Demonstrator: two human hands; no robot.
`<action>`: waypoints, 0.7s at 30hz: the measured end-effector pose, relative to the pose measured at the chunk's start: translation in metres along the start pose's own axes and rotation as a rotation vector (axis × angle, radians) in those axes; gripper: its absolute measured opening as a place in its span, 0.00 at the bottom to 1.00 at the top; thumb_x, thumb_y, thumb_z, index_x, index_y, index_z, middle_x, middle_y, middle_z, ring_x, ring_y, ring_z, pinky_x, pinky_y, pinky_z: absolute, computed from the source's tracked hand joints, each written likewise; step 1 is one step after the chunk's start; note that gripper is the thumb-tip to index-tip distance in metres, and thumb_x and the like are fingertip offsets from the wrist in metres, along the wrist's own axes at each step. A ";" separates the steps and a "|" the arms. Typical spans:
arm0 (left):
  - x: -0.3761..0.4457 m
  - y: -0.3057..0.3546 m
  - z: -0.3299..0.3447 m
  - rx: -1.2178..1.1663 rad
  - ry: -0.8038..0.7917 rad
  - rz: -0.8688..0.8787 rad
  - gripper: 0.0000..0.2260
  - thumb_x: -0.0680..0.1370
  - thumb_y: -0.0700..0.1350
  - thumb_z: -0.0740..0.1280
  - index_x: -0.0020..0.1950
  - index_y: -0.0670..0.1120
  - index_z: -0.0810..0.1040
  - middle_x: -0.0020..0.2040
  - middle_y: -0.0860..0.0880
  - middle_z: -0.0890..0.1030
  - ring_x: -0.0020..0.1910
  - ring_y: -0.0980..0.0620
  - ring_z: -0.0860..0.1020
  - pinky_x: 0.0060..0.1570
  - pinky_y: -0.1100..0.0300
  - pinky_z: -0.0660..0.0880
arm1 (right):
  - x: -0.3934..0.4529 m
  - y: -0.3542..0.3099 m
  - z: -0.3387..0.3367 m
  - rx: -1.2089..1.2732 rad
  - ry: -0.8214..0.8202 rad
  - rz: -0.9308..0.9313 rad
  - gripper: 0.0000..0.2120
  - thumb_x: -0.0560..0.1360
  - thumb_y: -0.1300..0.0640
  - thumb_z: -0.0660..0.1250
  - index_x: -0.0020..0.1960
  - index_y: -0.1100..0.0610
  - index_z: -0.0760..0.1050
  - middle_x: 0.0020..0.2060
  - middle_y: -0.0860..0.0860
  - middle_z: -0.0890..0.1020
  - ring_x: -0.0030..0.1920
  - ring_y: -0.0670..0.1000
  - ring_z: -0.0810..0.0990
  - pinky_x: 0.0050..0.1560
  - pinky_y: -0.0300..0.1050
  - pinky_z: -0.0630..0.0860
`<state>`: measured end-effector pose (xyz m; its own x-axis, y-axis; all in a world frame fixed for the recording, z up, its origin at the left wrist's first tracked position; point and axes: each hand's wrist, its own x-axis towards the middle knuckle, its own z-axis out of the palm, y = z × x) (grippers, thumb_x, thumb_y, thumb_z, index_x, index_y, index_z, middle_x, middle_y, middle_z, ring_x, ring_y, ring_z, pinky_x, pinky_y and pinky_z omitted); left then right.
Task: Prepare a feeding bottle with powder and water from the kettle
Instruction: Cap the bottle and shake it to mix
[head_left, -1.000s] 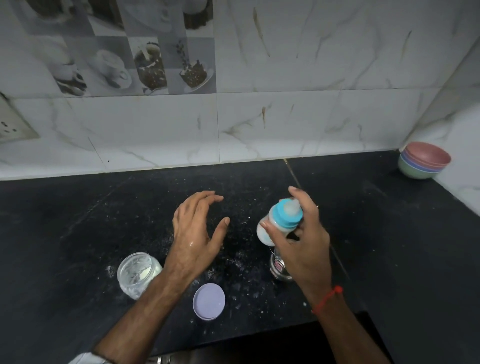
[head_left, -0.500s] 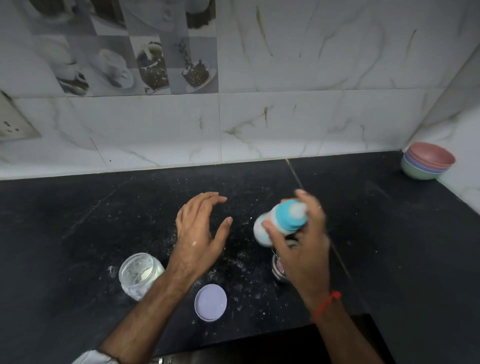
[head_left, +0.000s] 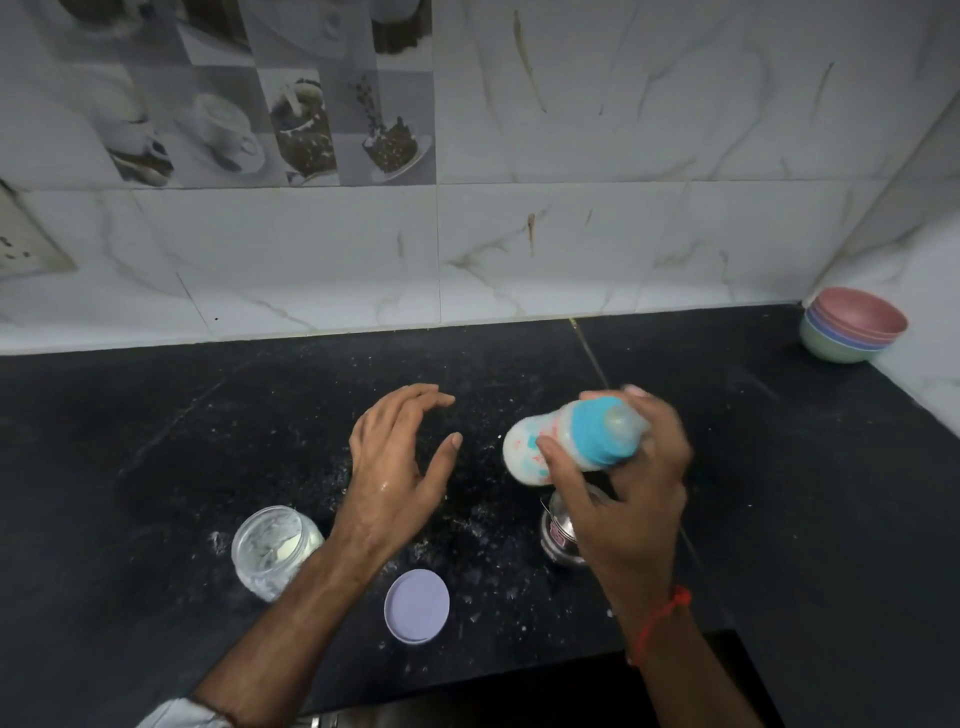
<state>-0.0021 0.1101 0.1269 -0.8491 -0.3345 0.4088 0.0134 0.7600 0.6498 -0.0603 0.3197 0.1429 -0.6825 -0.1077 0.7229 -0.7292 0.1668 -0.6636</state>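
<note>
My right hand (head_left: 631, 499) grips the feeding bottle (head_left: 558, 441), which has a blue collar, a clear teat and white milky liquid inside. The bottle lies almost on its side above the counter, teat toward the right, motion-blurred. My left hand (head_left: 397, 465) hovers open to the bottle's left, fingers spread, holding nothing. An open clear jar (head_left: 272, 548) with white powder stands at the lower left, next to my left forearm. Its lilac lid (head_left: 416, 605) lies flat on the black counter (head_left: 156, 441). A small steel vessel (head_left: 558, 535) sits under my right hand, mostly hidden.
White powder is scattered over the counter between my hands. A stack of pastel bowls (head_left: 854, 325) sits in the far right corner against the tiled wall. A wall socket (head_left: 23, 244) is at the far left. The counter's front edge runs just below the lid.
The bottle in my right hand has tipped from nearly upright to almost horizontal, as in shaking. My left hand has stayed open in about the same place.
</note>
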 end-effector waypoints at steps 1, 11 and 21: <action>-0.001 0.001 0.000 -0.006 -0.003 0.011 0.17 0.81 0.52 0.67 0.69 0.52 0.78 0.71 0.54 0.76 0.74 0.52 0.71 0.76 0.40 0.62 | -0.001 0.001 0.001 -0.048 -0.069 0.051 0.30 0.74 0.52 0.79 0.72 0.50 0.70 0.68 0.31 0.73 0.67 0.44 0.79 0.64 0.51 0.82; 0.000 0.000 -0.002 -0.051 0.066 0.157 0.13 0.82 0.51 0.67 0.65 0.52 0.80 0.69 0.57 0.78 0.73 0.57 0.72 0.74 0.40 0.65 | 0.002 -0.007 -0.012 -0.067 -0.040 0.016 0.31 0.75 0.49 0.79 0.73 0.39 0.68 0.68 0.33 0.75 0.64 0.45 0.81 0.61 0.52 0.83; -0.006 0.023 0.010 -0.517 -0.382 -0.085 0.20 0.84 0.65 0.57 0.72 0.61 0.76 0.70 0.59 0.80 0.72 0.56 0.76 0.72 0.46 0.73 | -0.002 -0.012 0.001 0.163 -0.018 0.216 0.32 0.74 0.51 0.79 0.71 0.39 0.67 0.61 0.49 0.81 0.59 0.54 0.85 0.57 0.52 0.85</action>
<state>-0.0025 0.1352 0.1331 -0.9851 -0.0873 0.1480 0.1100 0.3412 0.9335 -0.0503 0.3165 0.1496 -0.8230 -0.1043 0.5584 -0.5636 0.0277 -0.8256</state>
